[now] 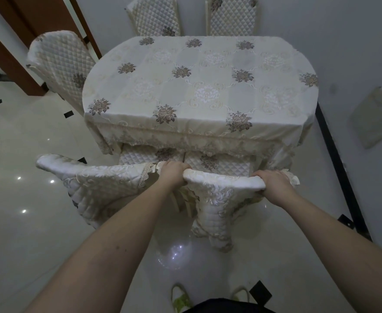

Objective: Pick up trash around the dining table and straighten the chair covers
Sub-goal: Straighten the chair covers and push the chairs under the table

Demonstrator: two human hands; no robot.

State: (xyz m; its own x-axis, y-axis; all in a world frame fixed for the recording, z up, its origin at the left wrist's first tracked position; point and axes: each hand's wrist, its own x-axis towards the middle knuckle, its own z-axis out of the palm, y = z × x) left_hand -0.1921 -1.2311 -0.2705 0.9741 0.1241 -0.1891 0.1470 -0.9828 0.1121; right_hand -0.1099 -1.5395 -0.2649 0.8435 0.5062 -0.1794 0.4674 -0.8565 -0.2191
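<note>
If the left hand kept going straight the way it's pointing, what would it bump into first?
Probably the quilted seat cushion tucked under the table, then the lace edge of the tablecloth hanging above it. The left hand points forward and down over the chair cover it grips. Depth is hard to judge.

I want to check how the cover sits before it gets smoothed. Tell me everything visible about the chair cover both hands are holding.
The chair cover is cream quilted fabric with a satin-like sheen, raised scroll embroidery and lace trim at its right end. It drapes over the top of the nearest chair's back, at the table's near side, and hangs down the back in an uneven, narrowing flap. The left hand grips its top edge at one end, the right hand at the other. A matching covered chair stands close on its left.
</note>
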